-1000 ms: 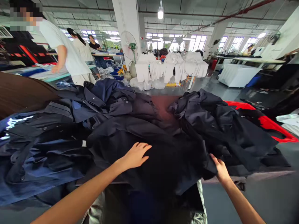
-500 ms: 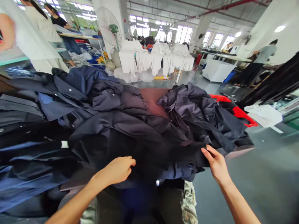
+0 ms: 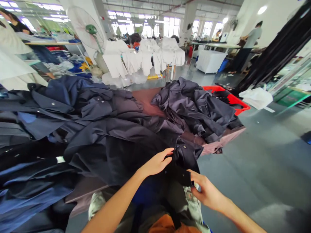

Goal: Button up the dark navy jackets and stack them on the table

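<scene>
A dark navy garment point(image 3: 126, 142) with snap buttons lies spread over the near edge of a brown table point(image 3: 148, 97). My left hand point(image 3: 156, 163) rests on its near corner, fingers pinching the fabric by a snap. My right hand point(image 3: 206, 191) grips the hanging edge of the same garment just below the table edge. More dark navy garments point(image 3: 194, 106) are heaped at the far right of the table, and others point(image 3: 48, 106) are piled to the left.
A red crate point(image 3: 230, 97) stands behind the right heap. White garments point(image 3: 143, 58) hang on racks across the aisle beside a standing fan point(image 3: 82, 24). People work at tables at far left and far right. Grey floor point(image 3: 267, 161) lies open to my right.
The view swung left to right and down. My right hand slid along the garment's edge toward me and took hold of it; my left hand moved right and closed on the fabric.
</scene>
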The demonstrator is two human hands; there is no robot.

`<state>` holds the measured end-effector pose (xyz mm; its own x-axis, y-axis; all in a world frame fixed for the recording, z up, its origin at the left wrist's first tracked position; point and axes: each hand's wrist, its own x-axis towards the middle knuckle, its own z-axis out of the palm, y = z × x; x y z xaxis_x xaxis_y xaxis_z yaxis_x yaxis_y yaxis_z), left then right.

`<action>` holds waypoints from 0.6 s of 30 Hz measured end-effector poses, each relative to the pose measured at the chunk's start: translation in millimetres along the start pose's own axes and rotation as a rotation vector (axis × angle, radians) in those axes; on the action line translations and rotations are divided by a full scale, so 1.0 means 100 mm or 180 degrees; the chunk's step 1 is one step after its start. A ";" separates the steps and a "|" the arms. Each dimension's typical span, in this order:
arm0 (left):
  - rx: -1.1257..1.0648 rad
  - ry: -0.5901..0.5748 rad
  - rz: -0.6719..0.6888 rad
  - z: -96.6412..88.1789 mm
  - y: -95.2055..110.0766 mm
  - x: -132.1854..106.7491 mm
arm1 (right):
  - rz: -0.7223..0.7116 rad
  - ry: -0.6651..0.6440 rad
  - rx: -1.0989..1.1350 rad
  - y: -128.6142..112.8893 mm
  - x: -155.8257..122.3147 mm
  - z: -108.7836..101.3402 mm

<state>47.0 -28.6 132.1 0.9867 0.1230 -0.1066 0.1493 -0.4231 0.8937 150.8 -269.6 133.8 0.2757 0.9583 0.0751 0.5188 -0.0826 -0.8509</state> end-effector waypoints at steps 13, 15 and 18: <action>0.0506 -0.0161 -0.0440 1.08 -0.08 0.89 | 0.1326 0.0764 0.0554 0.68 -0.33 0.41; 0.0525 -0.0184 -0.0270 1.09 -0.05 0.86 | 0.1412 0.0815 0.0395 0.62 -0.30 0.41; 0.0255 -0.0112 -0.0074 1.03 0.04 0.75 | 0.1264 0.0853 0.0347 0.50 -0.28 0.38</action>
<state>128.3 -113.0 82.8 0.9844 0.1024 -0.1433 0.1753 -0.4911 0.8533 138.5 -290.7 69.5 0.6409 0.7533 -0.1471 0.2478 -0.3845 -0.8892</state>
